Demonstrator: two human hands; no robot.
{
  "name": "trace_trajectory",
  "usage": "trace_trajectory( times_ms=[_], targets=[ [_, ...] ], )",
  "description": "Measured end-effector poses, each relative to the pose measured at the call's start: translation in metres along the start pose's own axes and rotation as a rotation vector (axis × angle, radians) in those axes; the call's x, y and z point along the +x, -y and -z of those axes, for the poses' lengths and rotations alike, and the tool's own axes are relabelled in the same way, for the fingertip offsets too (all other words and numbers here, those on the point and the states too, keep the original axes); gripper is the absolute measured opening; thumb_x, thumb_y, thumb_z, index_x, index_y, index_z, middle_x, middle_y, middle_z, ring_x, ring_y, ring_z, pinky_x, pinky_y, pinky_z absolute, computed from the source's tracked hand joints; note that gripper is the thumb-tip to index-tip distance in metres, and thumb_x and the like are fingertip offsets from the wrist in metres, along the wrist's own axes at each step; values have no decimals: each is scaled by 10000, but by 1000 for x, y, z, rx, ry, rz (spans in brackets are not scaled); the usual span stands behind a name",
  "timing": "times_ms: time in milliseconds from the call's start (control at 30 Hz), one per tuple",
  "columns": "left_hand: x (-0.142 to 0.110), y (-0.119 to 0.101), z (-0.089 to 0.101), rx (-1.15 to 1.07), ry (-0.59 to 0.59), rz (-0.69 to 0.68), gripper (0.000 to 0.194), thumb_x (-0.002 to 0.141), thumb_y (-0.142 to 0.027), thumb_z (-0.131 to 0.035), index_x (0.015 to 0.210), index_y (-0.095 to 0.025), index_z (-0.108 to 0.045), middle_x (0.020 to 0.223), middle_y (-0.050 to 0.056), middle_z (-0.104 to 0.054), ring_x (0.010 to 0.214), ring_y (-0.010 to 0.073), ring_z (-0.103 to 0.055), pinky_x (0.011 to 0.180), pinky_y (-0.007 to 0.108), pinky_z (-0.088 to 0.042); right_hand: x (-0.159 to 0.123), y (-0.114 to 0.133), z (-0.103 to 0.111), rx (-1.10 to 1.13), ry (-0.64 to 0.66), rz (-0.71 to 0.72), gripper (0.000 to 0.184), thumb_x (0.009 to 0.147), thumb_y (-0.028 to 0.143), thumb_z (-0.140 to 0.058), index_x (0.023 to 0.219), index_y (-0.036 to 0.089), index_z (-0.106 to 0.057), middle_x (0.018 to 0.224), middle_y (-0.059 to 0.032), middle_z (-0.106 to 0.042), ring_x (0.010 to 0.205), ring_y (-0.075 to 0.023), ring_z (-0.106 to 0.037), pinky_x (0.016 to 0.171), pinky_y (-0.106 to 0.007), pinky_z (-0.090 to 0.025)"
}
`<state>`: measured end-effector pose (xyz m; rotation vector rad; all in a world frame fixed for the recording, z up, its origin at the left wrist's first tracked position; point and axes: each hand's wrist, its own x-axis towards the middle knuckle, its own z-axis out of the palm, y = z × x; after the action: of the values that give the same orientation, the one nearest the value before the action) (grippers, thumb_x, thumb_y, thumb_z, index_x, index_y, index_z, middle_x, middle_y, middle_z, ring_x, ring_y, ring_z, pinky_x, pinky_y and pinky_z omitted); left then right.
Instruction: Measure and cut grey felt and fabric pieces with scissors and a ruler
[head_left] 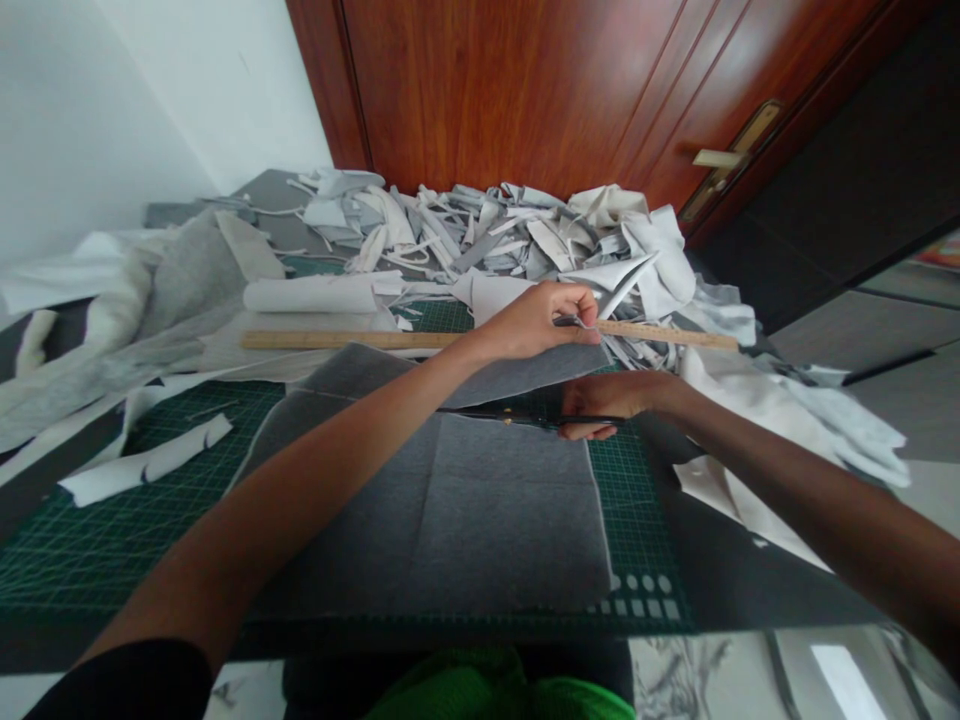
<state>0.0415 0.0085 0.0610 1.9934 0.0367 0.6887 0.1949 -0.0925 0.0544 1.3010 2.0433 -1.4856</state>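
Observation:
A grey sheet of fabric (480,510) lies over the green cutting mat (637,500), cut partway across from its right side. With fingers pinched, my left hand (544,315) lifts the far flap of this fabric by its right corner. Just below it, my right hand (600,405) is closed round the handles of dark scissors (510,417), whose blades reach left into the cut. Part of the blades is hidden by the fabric and my left forearm. Behind my left hand a wooden ruler (337,340) lies across the mat.
A heap of grey and white fabric scraps (480,230) fills the table's far side against a wooden door (510,90). A white fabric roll (322,294) lies behind the ruler. White cloth (802,410) lies at right, and a loose white strip (150,462) at left.

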Motion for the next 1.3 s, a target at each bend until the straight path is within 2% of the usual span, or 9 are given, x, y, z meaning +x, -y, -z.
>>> trace_trajectory(
  times_ms=[133, 367, 567, 733, 1000, 1133, 1300],
  targets=[
    [0, -4, 3, 12, 0, 5, 231, 821, -336, -748, 826, -180, -576, 863, 2, -626, 879, 161, -612, 849, 320, -441, 2, -3, 2, 11, 17, -2, 395, 896, 291, -560, 532, 198, -439, 472, 52, -457, 466, -77, -382, 568, -277, -317],
    [-1, -6, 8, 35, -7, -1, 235, 833, -354, -741, 827, -185, -577, 876, 15, -643, 885, 168, -606, 837, 317, -439, 1, 9, 6, -19, 55, 1, 412, 925, 396, -551, 575, 206, -446, 493, 55, -464, 481, -81, -416, 586, -279, -352],
    [0, -4, 8, 49, -15, -3, 280, 828, -402, -759, 829, -190, -577, 888, 20, -644, 899, 171, -617, 826, 306, -440, 3, 13, 5, -7, 60, -14, 411, 932, 410, -556, 591, 204, -458, 503, 53, -477, 496, -84, -427, 597, -286, -367],
    [-1, -4, 6, 40, -8, -5, 257, 828, -374, -754, 829, -188, -576, 874, 9, -629, 867, 158, -613, 802, 300, -430, 10, 23, 8, -5, 78, -21, 360, 931, 406, -571, 647, 206, -477, 519, 61, -479, 508, -89, -439, 594, -282, -373],
    [0, -9, 6, 11, -33, -43, 254, 834, -341, -754, 810, -184, -556, 842, 5, -620, 845, 157, -614, 818, 317, -442, 20, 32, 14, -85, 121, 12, 439, 967, 400, -521, 580, 199, -477, 530, 21, -508, 515, -105, -442, 660, -327, -409],
    [0, -11, 5, -3, -34, -44, 268, 838, -357, -750, 809, -185, -547, 845, 3, -617, 849, 156, -615, 829, 322, -442, 24, 36, 13, -87, 90, -30, 420, 942, 410, -547, 585, 196, -494, 543, 13, -526, 540, -113, -454, 675, -328, -408],
    [0, -12, 5, -15, -39, -45, 279, 830, -354, -763, 805, -181, -545, 843, 0, -606, 862, 153, -617, 835, 308, -443, 24, 45, 14, -198, 39, -76, 395, 925, 392, -557, 592, 180, -553, 566, -5, -559, 558, -122, -456, 678, -337, -388]
  ],
)
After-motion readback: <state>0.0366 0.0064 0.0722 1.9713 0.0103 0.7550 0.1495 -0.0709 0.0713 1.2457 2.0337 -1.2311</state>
